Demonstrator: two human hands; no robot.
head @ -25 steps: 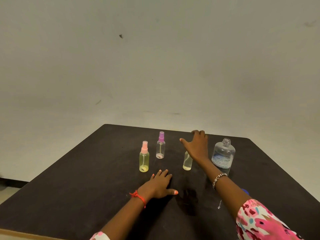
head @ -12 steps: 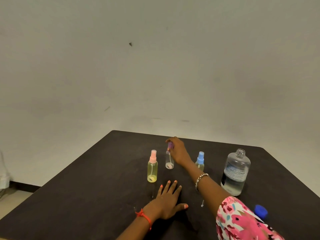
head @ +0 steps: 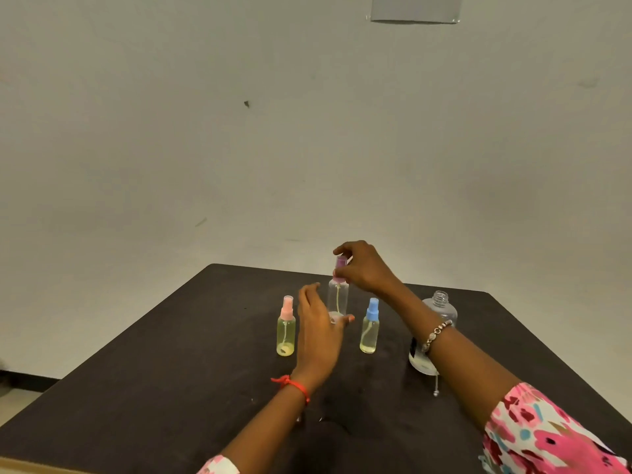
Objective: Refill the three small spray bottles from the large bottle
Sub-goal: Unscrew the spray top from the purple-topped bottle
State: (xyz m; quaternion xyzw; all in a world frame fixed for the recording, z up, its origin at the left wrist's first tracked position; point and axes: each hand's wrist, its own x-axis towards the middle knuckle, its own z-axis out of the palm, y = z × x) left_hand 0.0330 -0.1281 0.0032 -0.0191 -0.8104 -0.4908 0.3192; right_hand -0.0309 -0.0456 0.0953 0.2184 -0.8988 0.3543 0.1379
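My right hand [head: 364, 268] pinches the purple spray top of a clear small bottle [head: 338, 297] and holds it lifted above the dark table [head: 143, 371]. My left hand [head: 319, 331] hovers open just below and beside that bottle, fingers straight, its thumb near the bottle's base. A yellow-tinted small bottle with a pink top [head: 286, 326] stands to the left. A small bottle with a blue top [head: 370, 326] stands to the right. The large clear bottle [head: 441, 307] stands uncapped at the right, partly hidden behind my right forearm.
A plain pale wall rises behind the table's far edge [head: 307, 270]. A sheet of paper [head: 413, 8] hangs high on the wall. The table's near left corner shows a light wooden edge [head: 30, 466].
My right hand has lifted the purple-topped bottle off the table. My left hand rose from lying flat on the table to beside the bottle. The camera tilted upward.
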